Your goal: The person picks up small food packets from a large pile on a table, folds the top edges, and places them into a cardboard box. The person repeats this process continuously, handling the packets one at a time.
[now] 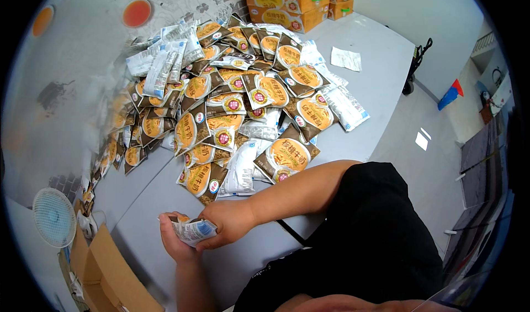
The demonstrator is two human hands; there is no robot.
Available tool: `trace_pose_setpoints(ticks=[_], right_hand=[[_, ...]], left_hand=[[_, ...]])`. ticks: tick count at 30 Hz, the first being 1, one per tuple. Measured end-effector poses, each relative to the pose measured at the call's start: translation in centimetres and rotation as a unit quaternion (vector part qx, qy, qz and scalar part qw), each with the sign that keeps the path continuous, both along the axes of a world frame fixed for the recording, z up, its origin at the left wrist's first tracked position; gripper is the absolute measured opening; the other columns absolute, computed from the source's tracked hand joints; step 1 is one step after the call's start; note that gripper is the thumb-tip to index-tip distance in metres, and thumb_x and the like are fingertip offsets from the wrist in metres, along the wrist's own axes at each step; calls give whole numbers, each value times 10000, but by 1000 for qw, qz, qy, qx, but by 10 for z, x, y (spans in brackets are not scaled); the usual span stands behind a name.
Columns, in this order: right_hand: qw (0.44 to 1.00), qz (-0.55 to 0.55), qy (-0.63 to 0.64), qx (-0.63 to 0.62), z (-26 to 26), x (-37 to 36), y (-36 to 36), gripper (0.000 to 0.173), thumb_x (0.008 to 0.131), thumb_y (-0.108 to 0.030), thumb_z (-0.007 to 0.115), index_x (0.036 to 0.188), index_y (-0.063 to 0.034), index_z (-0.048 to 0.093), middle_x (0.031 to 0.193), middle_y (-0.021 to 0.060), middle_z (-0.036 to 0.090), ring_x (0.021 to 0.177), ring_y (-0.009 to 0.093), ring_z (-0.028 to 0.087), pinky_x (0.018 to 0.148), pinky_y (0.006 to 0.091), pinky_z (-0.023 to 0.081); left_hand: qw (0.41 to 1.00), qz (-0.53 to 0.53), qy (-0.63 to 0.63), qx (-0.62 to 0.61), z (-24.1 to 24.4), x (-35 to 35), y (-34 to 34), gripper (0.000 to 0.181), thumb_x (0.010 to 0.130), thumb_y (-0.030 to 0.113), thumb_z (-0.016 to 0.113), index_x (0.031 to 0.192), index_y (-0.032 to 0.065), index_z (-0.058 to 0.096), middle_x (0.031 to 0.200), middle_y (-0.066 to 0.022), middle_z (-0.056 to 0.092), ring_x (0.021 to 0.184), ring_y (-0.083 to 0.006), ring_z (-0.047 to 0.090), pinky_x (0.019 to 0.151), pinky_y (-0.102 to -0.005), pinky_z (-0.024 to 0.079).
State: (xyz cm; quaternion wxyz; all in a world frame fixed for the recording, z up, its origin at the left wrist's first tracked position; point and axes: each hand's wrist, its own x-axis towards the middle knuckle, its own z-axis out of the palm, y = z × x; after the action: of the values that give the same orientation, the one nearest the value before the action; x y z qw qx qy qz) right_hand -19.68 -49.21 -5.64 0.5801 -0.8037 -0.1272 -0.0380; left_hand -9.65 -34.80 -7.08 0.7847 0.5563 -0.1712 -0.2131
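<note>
Between both hands, close to my body, is a pouch of walnut milk with its printed white back facing up. My left hand grips its left end, fingers curled over the edge. The other end is in the grip of my right hand, its thumb along the lower edge. Beyond the hands lies a large heap of similar brown-and-orange milk pouches, some with the white backs up. One pouch lies beside my right forearm, at the near side of the heap.
Orange printed cartons are stacked at the table's far end. A white paper piece lies on the grey table to the right. An open cardboard box stands at lower left, near a round fan.
</note>
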Motion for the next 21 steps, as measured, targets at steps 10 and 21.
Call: trace_pose_setpoints(ticks=[10, 21], right_hand=[[940, -114, -239, -215, -20, 14, -11, 257, 722, -201, 692, 830, -3, 569, 840, 151, 593, 786, 341, 586, 655, 424, 480], [839, -153, -387, -350, -17, 26, -21, 503, 663, -137, 654, 1125, 34, 551, 1163, 185, 554, 1035, 340, 563, 854, 413, 465]], left_hand=[[960, 123, -242, 71, -12, 24, 6, 414, 1024, 380, 273, 990, 30, 493, 840, -43, 478, 723, -122, 452, 676, -274, 406], [992, -94, 28, -78, -10, 8, -1, 505, 1008, 342, 332, 1359, -18, 382, 1336, -130, 479, 1241, -245, 460, 1052, -395, 354]])
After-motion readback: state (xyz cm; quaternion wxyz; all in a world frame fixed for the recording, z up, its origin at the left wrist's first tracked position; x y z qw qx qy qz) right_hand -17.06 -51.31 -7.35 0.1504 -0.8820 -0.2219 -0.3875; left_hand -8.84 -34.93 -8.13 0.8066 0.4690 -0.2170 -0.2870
